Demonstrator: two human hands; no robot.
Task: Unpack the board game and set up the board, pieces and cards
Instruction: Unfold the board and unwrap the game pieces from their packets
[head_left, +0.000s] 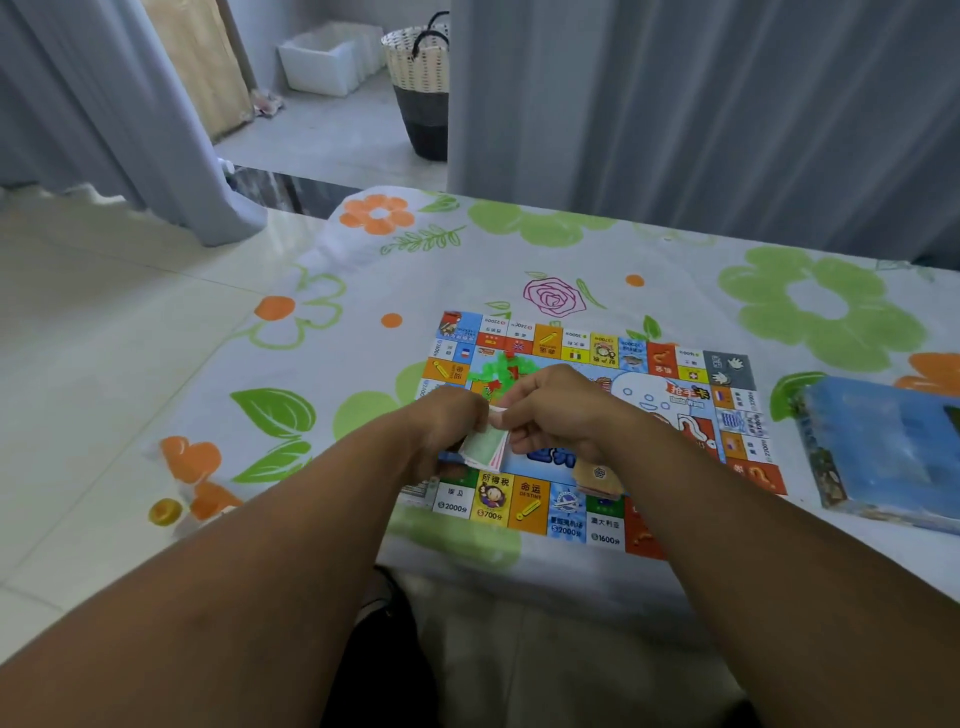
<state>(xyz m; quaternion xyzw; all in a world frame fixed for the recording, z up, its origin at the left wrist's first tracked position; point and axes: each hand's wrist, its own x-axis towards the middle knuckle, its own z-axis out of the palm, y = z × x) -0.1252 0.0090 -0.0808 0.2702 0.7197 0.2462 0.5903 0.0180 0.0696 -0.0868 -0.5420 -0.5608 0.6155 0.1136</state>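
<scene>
The colourful game board (675, 374) lies flat and unfolded on the flowered tablecloth. Above its near-left part, my left hand (447, 421) grips a stack of paper play money (485, 444) with a green note on top. My right hand (558, 410) pinches the top edge of that stack. Small green and red pieces (498, 371) lie in a heap on the board just beyond my hands. A second pile of tan notes (597, 478) rests on the board under my right wrist.
The blue game box (883, 452) lies on the table to the right of the board. The table's left edge drops to a tiled floor. Grey curtains hang behind the table, and a woven basket (421, 88) stands beyond them.
</scene>
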